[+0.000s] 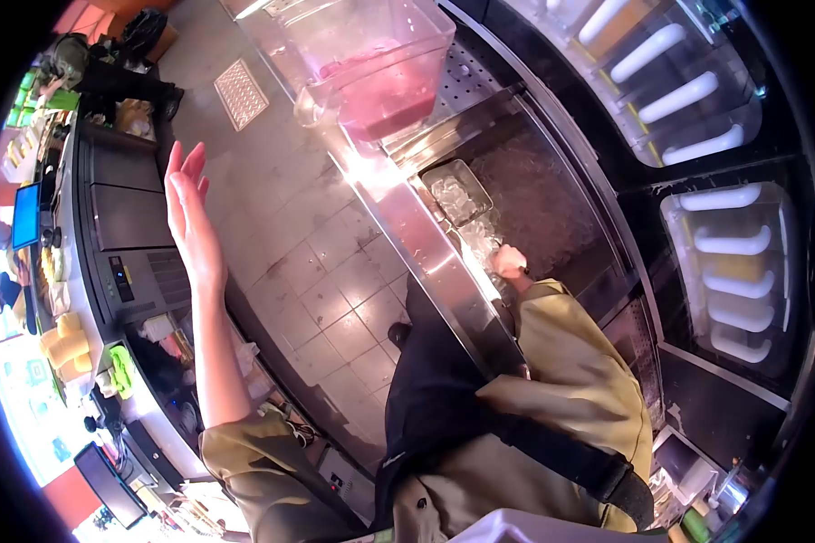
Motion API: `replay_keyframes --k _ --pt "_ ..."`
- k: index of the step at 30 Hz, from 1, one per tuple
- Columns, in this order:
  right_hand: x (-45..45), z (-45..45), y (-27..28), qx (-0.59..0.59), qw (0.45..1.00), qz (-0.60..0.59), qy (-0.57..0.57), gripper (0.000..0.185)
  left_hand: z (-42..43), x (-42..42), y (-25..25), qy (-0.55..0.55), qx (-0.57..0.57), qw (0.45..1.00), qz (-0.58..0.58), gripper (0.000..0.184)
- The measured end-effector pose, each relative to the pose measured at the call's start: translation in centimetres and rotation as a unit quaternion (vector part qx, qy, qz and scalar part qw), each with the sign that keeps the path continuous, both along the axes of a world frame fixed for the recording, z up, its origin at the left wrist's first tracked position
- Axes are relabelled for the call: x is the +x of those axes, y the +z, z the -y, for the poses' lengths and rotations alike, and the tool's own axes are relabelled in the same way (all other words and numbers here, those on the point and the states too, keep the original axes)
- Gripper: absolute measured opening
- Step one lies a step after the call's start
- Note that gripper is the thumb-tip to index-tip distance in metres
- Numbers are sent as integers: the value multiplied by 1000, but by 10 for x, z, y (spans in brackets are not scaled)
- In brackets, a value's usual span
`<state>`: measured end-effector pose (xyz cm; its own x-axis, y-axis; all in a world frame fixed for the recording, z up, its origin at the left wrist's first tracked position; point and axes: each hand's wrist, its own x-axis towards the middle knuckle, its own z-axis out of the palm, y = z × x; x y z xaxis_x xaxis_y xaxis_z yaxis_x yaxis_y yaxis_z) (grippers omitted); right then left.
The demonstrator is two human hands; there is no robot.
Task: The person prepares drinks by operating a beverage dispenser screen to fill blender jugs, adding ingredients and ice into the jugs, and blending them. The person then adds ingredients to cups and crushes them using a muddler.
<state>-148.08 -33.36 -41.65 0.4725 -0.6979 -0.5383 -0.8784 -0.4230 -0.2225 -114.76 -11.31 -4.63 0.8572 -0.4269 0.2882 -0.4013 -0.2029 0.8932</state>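
My left hand (188,199) is raised over the floor at the left, fingers stretched out, holding nothing. On the right, my right hand (510,261) is closed low in a steel bin (598,217) of ice, on something I cannot make out. Just beyond it, a small rectangular container (460,193) with ice in it rests by the bin's near wall; whether it joins what I grip is unclear. A large clear tub (385,81) with pink contents stands on the steel counter past the bin.
The steel counter edge (435,258) runs between the bin and the tiled floor (321,271). Lidded clear bins with white handles (729,244) line the right. Another person's dark-clothed legs (122,81) show at the upper left, near a long counter with screens (27,215).
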Motion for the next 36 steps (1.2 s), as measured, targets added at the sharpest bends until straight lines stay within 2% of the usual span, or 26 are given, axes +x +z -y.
replay_keyframes --k 1,4,6,8,9,11,12,13,15,18,21,23,24,25,26,27,28,30,32,34,36 --pt "-18 8 -43 -36 993 5 113 26 1 0 4 -6 -7 1000 0 55" --pt "-32 15 -20 30 994 92 56 25 12 0 8 -39 -10 999 -23 54" --pt "-43 31 -1 157 974 133 96 25 27 -1 9 -52 -18 999 0 53" --pt "-50 30 21 248 937 239 -57 25 50 1 11 -63 -28 996 53 51" --pt "-45 21 71 309 890 231 -244 25 62 1 11 -69 -36 994 72 51" --pt "-54 27 101 307 880 276 -235 25 86 6 0 -118 -42 980 153 50" --pt "-46 21 141 278 892 255 -250 24 98 7 -6 -117 -27 973 198 49" --pt "-50 32 141 265 892 272 -246 23 109 5 -12 -115 -13 963 242 48" --pt "-37 29 216 268 904 270 -193 24 127 4 -26 -119 7 943 312 46" --pt "-10 42 300 228 931 265 -109 25 131 -5 -25 -83 4 952 293 49" --pt "25 74 366 232 914 326 -73 22 129 -6 -17 -96 -25 965 243 51" --pt "70 74 429 151 940 299 -59 23 129 -8 -5 -118 -60 977 166 51" --pt "94 53 478 163 951 257 -48 24 134 -5 -5 -141 -98 978 121 52" --pt "116 71 486 146 963 223 49 27 136 -6 -2 -142 -110 978 108 52" --pt "138 82 493 91 972 196 88 28 137 -9 0 -144 -120 978 93 52" --pt "165 81 500 -47 979 123 153 29 138 -11 1 -145 -131 978 78 52" --pt "186 74 502 -115 967 185 131 30 138 -10 -1 -151 -136 975 89 53" --pt "200 68 501 -282 936 160 139 29 137 -10 3 -162 -145 974 68 54" --pt "166 70 495 -366 911 160 97 29 131 -10 7 -167 -142 975 27 55" --pt "116 70 481 -374 915 146 43 31 127 -9 2 -159 -144 975 54 55" --pt "76 59 445 -334 939 83 6 33 119 -13 -3 -139 -126 980 68 53"
